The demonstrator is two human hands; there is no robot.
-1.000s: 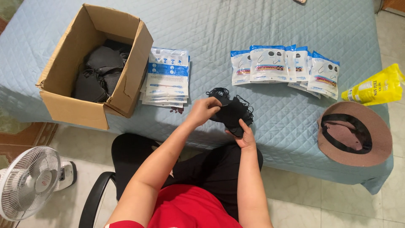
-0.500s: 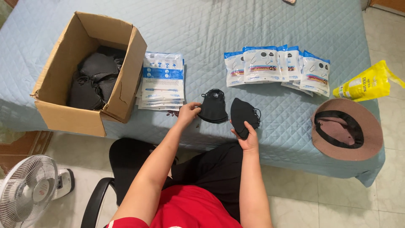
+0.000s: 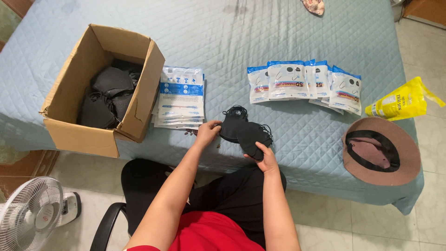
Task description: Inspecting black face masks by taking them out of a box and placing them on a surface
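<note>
Quilted blue bed (image 3: 278,37), near its front edge: pinching two soft, light black masks (image 3: 246,132), left hand (image 3: 207,133) and right hand (image 3: 263,157) closing on their edges, likely best gripped there.

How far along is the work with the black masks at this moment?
Done, it seems: a fanned row of filled pouches lies on the blue quilt. In hand: the left hand and the right hand each hold a black mask, the two overlapping. Left: many loose masks in the cardboard box and a stack of flat pouches beside it.
</note>
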